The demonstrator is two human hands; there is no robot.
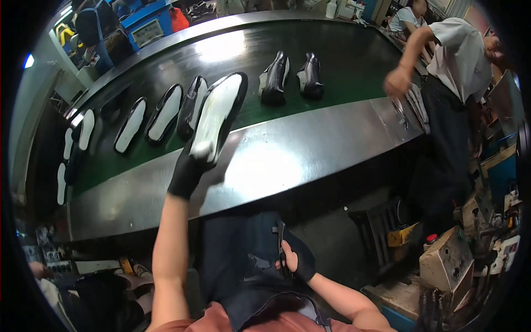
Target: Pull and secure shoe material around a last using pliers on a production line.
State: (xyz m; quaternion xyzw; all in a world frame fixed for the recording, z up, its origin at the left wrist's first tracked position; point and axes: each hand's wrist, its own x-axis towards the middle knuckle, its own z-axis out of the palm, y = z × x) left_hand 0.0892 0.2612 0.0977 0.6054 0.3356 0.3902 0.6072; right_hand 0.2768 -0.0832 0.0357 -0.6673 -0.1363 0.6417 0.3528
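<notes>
A dark green conveyor belt (332,83), edged by a steel rim (310,149), is seen across the frame's upper half, with white-soled shoes (166,113) laid at upper left and two black shoes (291,77) at centre.

Each hand, the left hand (188,169) and the right hand (296,260), wears a black fingerless glove. Forearms are bare. A dark blue apron (238,260) covers an orange-red shirt (221,321).
</notes>
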